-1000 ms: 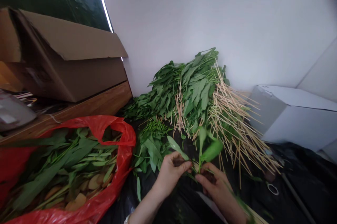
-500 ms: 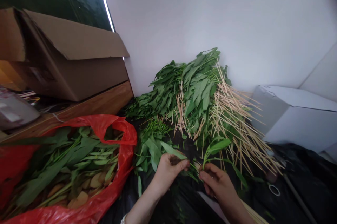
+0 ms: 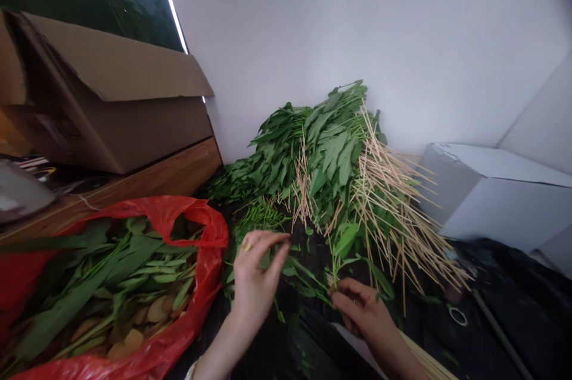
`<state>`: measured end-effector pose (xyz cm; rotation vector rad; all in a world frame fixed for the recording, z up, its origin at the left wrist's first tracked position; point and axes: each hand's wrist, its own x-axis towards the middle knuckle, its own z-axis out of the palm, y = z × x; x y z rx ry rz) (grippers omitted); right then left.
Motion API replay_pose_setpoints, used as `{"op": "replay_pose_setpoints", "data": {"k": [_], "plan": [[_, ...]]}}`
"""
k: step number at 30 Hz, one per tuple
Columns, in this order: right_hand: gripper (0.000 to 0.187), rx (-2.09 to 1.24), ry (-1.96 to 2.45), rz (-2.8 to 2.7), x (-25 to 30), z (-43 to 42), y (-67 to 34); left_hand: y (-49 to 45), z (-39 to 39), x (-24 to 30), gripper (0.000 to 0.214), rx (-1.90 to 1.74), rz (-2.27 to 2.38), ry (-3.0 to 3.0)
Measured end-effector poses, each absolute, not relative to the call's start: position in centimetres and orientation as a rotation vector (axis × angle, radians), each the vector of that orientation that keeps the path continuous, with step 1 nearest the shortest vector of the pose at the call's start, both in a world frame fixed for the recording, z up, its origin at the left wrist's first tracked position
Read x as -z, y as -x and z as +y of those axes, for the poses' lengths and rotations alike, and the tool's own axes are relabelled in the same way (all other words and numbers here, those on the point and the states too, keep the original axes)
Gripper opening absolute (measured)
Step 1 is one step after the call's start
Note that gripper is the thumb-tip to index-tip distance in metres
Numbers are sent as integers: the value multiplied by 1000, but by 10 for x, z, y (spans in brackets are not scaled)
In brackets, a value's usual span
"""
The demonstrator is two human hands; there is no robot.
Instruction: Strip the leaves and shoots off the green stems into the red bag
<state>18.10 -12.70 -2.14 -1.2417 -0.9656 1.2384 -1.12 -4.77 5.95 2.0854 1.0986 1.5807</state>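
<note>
My right hand pinches a leafy green sprig between thumb and fingers, its leaves pointing up and to the right. Pale tips of thin sticks show at those fingertips; whether they are held too is hard to tell. To its left, my left hand, with a ring on one finger, hovers over loose cut greens. Its thumb and fingers are stretched out, a narrow gap between their tips, and nothing shows in them. Behind both hands rises a heap of leafy stems with many thin wooden sticks.
At the left lies a red plastic bag full of leaves and stems. A cardboard box stands on a wooden ledge behind it. On the right are a white box, black plastic sheeting and a white ring.
My left hand has moved left and up, away from the sprig, and the leaf it held no longer shows in it. My right hand still grips the sprig, slightly farther left.
</note>
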Motion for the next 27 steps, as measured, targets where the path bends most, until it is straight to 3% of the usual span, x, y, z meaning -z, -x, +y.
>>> {"op": "replay_pose_setpoints", "data": {"k": [4, 10, 14, 21, 27], "plan": [[42, -1243, 1290, -930, 20, -127, -180, -4, -59, -60, 11, -1276, 859, -2405], [30, -1220, 1243, -1026, 21, -128, -180, -21, -57, -39, 11, -882, 907, -2142], [24, -1128, 1244, -1123, 23, -130, -180, -23, -55, -31, 10, -813, 753, -1757], [24, -1203, 1144, -1108, 19, -131, -179, -17, -55, -24, 30, -619, 561, -1261], [23, -1174, 1143, -1118, 16, -131, -180, -19, -58, -23, 21, -636, 576, -1182]]}}
